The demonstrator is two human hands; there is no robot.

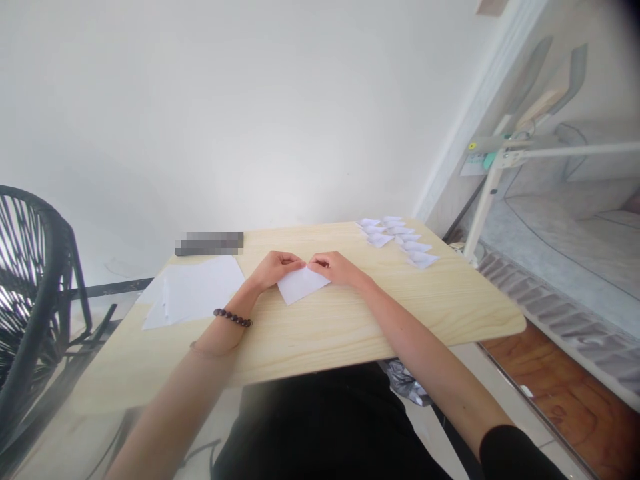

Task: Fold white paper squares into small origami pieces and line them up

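Observation:
A small folded sheet of white paper (301,287) is between my hands at the middle of the table. My left hand (276,269) pinches its upper edge from the left, thumb and fingers closed on it. From the right, my right hand (336,267) pinches the same edge, its fingertips close to those of the left. A stack of flat white sheets (203,287) lies left of my left hand. Several folded white paper pieces (419,259) stand in rows at the table's far right.
The pale wooden table (320,340) meets a white wall at the back. A pixelated dark object (210,244) lies at its back left. A black woven chair (45,267) stands at the left, a white-framed machine (495,180) at the right.

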